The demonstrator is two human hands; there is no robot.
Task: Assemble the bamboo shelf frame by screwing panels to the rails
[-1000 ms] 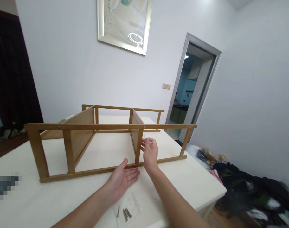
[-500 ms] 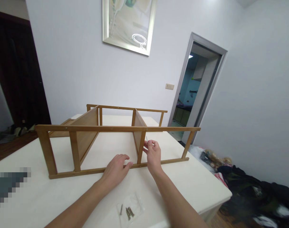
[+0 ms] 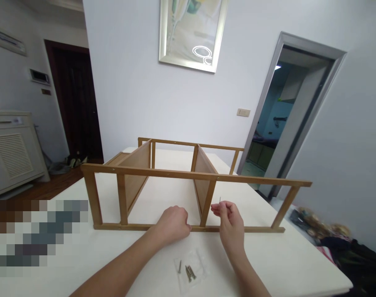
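A wooden shelf frame (image 3: 163, 172) lies on its side on the white table (image 3: 283, 264), with two board panels between its two ladder-like sides. My left hand (image 3: 173, 224) is closed over the frame's lower front rail, just left of an upright. My right hand (image 3: 229, 220) is right of that upright and pinches a thin screw (image 3: 220, 200) that points up from the fingertips. Several loose screws (image 3: 188, 272) lie on a clear plastic bag (image 3: 191, 268) near the table's front edge, between my forearms.
A blurred patch covers something at the table's left. Behind are a framed picture (image 3: 192, 33), an open doorway (image 3: 287, 123) at right, a dark door (image 3: 75, 103) and a white cabinet (image 3: 11, 148) at left. Dark clothes and clutter (image 3: 345, 243) lie on the floor, right.
My left hand turned palm-down from open on the table and closed over the lower rail. The right hand kept the screw and drew slightly back. My view shifted left, showing the cabinet.
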